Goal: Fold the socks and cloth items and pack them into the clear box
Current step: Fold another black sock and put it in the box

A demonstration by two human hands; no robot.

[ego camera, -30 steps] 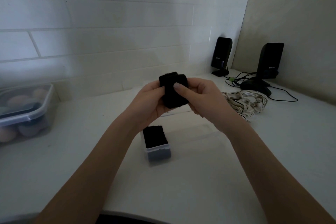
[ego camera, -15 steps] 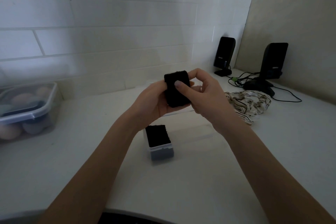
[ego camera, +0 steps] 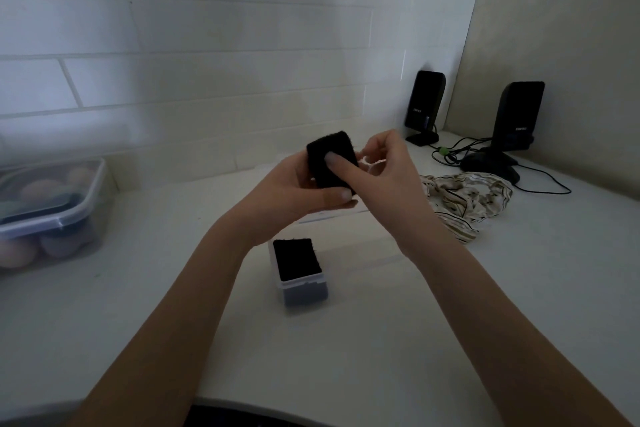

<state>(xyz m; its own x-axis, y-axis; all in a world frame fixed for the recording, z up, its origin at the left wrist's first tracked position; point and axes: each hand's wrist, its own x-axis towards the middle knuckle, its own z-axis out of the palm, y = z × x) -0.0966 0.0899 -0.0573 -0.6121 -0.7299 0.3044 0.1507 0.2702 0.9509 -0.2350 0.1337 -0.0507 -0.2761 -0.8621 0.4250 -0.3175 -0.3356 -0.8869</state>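
Both hands hold the folded black sock [ego camera: 331, 163] up, L hand [ego camera: 294, 191] cupped round it and R hand [ego camera: 377, 173] w/ thumb pressed on, long side up, clear box [ego camera: 304, 282] just below, prob nearer L.

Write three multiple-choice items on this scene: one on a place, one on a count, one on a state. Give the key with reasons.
1. Where does the striped cloth lie?
A. in the clear box
B. on the table right of the hands
C. on the lidded tub

2. How many black speakers stand at the back?
A. one
B. two
C. four

3. What is the state of the folded black sock?
A. held up in both hands
B. lying on the table
C. packed away

Key: B, it lies loose near the cables; B, a left speaker and a right speaker; A, the left hand and right hand grip it above the clear box.
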